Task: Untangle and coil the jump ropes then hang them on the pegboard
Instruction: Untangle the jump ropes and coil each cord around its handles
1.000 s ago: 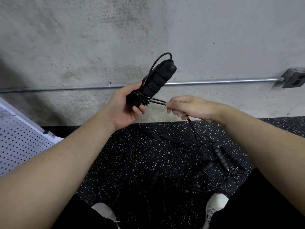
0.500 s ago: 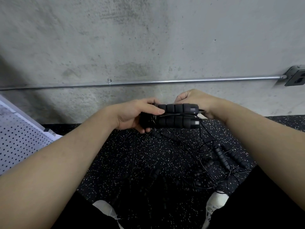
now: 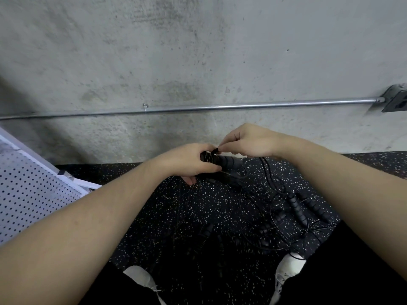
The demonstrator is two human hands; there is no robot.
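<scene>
Mid-frame: my left hand (image 3: 193, 160) grips the coiled jump rope's handles (image 3: 226, 162); right hand (image 3: 248, 143) fingers pinch the cord end. Securing the wrap. Next: tuck end, hang on pegboard (image 3: 33, 194), lower left.

I see two bare forearms with no sleeves, no watch and no rings; the left hand (image 3: 191, 160) and the right hand (image 3: 248, 142) wear no gloves; lower, black fabric trousers (image 3: 343, 280) cover both legs; two white lace-up sport shoes (image 3: 289, 266) show below.
</scene>
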